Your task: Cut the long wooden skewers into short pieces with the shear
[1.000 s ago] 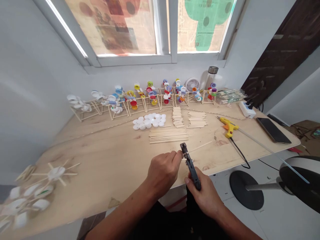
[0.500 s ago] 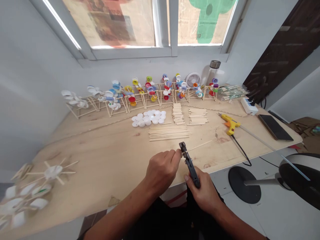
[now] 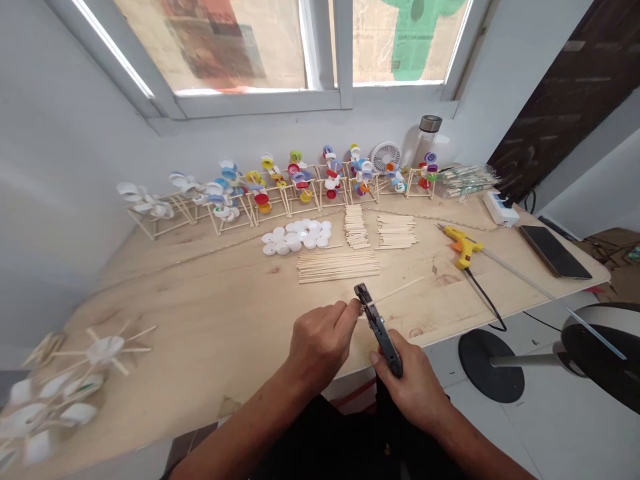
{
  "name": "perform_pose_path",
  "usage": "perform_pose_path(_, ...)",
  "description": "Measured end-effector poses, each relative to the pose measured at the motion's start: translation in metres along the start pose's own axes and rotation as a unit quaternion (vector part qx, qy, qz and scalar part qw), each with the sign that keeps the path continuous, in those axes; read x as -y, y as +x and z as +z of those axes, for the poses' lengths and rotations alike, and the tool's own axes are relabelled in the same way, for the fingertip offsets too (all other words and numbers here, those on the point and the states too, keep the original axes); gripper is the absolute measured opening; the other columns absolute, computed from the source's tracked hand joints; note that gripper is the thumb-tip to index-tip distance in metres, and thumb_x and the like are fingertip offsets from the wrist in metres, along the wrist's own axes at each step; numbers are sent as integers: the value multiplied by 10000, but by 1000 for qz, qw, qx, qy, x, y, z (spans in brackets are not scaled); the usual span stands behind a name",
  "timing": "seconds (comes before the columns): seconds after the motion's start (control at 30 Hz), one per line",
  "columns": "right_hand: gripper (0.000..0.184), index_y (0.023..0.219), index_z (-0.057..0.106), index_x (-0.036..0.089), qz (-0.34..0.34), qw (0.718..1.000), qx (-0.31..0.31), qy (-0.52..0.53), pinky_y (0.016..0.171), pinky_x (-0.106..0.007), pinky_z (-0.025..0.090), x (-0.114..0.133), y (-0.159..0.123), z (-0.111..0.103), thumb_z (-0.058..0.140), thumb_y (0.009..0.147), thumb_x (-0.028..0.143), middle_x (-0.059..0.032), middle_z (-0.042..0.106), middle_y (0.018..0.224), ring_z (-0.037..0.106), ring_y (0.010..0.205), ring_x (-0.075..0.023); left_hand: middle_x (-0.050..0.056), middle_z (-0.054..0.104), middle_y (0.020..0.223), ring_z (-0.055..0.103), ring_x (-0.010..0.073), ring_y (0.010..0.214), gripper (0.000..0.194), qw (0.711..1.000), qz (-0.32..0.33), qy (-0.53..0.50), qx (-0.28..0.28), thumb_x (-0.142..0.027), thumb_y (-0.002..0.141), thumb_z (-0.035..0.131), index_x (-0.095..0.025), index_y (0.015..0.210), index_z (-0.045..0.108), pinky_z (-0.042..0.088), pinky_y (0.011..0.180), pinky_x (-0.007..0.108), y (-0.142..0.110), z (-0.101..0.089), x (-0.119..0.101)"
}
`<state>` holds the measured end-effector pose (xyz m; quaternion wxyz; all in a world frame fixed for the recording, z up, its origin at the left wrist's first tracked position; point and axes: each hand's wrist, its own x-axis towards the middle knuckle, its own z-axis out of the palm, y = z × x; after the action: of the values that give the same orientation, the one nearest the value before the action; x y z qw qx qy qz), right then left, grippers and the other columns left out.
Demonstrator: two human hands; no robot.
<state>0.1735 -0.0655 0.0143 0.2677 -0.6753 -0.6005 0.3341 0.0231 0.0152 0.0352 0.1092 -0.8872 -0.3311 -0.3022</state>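
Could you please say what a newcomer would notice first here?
It would probably be the row of colourful cap models at the back of the table, beneath the window. Next might come the yellow glue gun at the right, then the dark tool in the right hand.

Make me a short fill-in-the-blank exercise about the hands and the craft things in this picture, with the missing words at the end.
1. The black tool is gripped by the person's ____ hand.
2. The body of the glue gun is coloured ____.
3. The loose round caps grouped together are all ____.
4. Just left of the metal-lidded bottle stands a small round ____.

Missing words: right; yellow; white; fan.
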Motion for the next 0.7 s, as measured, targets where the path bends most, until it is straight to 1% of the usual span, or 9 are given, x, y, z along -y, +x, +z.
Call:
perform_pose_path(0.2,156,736,431,214,-12,1000,7,-15,519,-228,347,1,-6,-5,450,831,336,18,545,611,519,548,-151,-13,529,568,476,93,475,191,994,-26,-103,36,-148,865,378,-148,851,568,350,456,200,1,-9,1)
perform_pose_path(0.4,129,800,473,207,-23,999,0,-34,525,-230,357,0,-7,-7,463,827,333,5,556,636,529,573,-164,-5,578,604,524,90,500,174,979,-43,-190,57,-140,862,381,-153,880,554,380,474,185,2,-17,2)
perform_pose_path(0.53,125,810,477,207,-35,999,-1,-34,533,-232,361,1,-7,-8,457,833,329,2,556,642,534,581,-168,-19,561,559,520,87,480,172,969,-60,-233,64,-155,868,394,-160,865,566,369,467,183,4,-20,2)
perform_pose_path(0.7,138,770,469,210,-43,998,-5,-35,510,-224,350,1,-8,-10,468,823,337,4,558,627,523,557,-160,-29,537,537,485,74,452,202,952,-72,-279,102,-171,875,388,-169,785,569,336,444,180,8,-26,6)
